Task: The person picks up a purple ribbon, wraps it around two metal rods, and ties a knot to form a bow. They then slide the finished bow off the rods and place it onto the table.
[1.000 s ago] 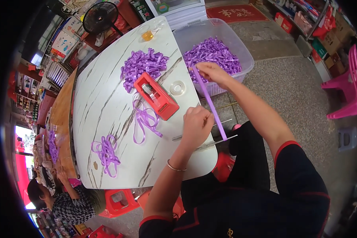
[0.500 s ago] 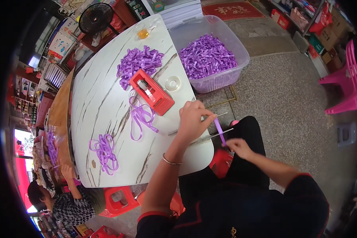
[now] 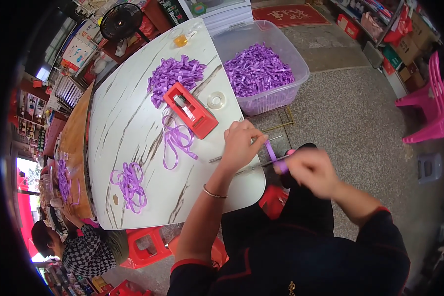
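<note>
Counter (image 3: pixel 133 118) first: white marble-patterned, rounded, filling the middle of my view, and I place everything else against it. Beyond its far right corner a clear plastic tub (image 3: pixel 281 98) sits on the speckled floor, full of cut purple ribbon pieces (image 3: pixel 259 69). Pink plastic chairs (image 3: pixel 431 108) stand well away to the right of the counter. A black fan (image 3: pixel 119 20) stands behind its far edge. Red stools (image 3: pixel 145 246) show below its near edge, and another person in a checked top (image 3: pixel 86 254) sits off its near left corner.

On the counter, toward the far side, lies a heap of purple ribbon (image 3: pixel 175 76). Just nearer than that is a red tape dispenser (image 3: pixel 190 109), with a clear tape roll (image 3: pixel 216 100) beside it. Loose ribbon loops (image 3: pixel 177 140) trail from the dispenser toward me, and a smaller bundle of loops (image 3: pixel 129 180) lies near the left front edge.

At the counter's near right edge, my left hand (image 3: pixel 239 145) has its grip pinched closed on a short purple ribbon strip (image 3: pixel 271 150). My right hand (image 3: pixel 311 170), just off the edge, is blurred; its grip is closed on the strip's lower end.
</note>
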Motion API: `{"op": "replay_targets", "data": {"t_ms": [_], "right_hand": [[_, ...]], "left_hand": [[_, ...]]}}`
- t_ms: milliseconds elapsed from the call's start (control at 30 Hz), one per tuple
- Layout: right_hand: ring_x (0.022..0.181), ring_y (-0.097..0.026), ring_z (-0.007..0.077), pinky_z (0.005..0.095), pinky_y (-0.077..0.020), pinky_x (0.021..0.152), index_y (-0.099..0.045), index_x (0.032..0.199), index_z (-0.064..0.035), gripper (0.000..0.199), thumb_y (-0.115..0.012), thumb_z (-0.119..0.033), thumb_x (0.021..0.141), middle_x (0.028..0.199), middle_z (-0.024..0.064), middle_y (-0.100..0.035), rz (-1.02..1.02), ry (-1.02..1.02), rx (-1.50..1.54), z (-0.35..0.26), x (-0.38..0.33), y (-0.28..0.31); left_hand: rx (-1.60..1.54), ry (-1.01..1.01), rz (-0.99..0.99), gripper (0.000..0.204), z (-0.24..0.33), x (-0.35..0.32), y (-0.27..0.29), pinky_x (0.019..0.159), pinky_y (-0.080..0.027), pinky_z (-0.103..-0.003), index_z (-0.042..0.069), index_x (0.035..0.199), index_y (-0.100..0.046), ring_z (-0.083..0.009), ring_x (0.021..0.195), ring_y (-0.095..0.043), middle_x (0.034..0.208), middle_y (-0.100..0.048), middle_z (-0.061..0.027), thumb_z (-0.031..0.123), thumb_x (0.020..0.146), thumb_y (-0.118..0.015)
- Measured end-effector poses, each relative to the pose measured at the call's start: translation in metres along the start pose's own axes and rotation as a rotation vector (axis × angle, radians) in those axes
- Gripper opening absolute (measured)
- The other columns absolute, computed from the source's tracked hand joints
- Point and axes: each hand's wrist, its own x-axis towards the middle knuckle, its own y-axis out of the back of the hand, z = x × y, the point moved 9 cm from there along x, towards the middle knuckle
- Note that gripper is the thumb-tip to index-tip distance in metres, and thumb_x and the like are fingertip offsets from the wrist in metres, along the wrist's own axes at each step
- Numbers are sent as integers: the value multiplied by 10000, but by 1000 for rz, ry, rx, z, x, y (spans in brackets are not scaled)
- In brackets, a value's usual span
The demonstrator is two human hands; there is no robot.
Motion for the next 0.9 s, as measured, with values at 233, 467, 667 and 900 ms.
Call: {"op": "replay_targets", "data": {"t_ms": [233, 467, 667, 900], "right_hand": [[559, -368, 18, 177, -267, 486, -660, 920, -89, 230, -527, -268, 864, 652, -78, -477, -49, -372, 254, 120, 99, 1], [598, -469, 45, 184, -350, 509, -647, 904, -89, 205, -528, -248, 852, 721, -41, -571, 56, -685, 310, 215, 18, -19], [666, -570, 53, 164, -411, 534, -596, 858, -50, 132, -579, -181, 858, 775, 25, -627, 305, -555, 587, 188, -49, -44], [654, -564, 47, 156, -410, 537, -595, 835, -42, 111, -604, -152, 842, 753, 27, -629, 465, -459, 701, 168, -50, -45]], "left_hand": [[-180, 56, 134, 147, -12, 5, 8, 664, -380, -367, 40, 762, -580, -262, 735, -495, 727, -540, -84, 186, 780, -576], [-35, 8, 22, 126, -1, 0, 5, 672, -372, -328, 78, 762, -665, -227, 752, -471, 733, -525, -58, 200, 757, -633], [62, 10, -62, 137, 3, 2, 0, 686, -366, -332, 123, 728, -682, -224, 795, -452, 757, -508, -37, 260, 726, -672], [111, 64, -130, 185, -2, 4, -9, 699, -364, -337, 136, 737, -683, -232, 811, -453, 772, -510, -30, 320, 730, -659]]}}
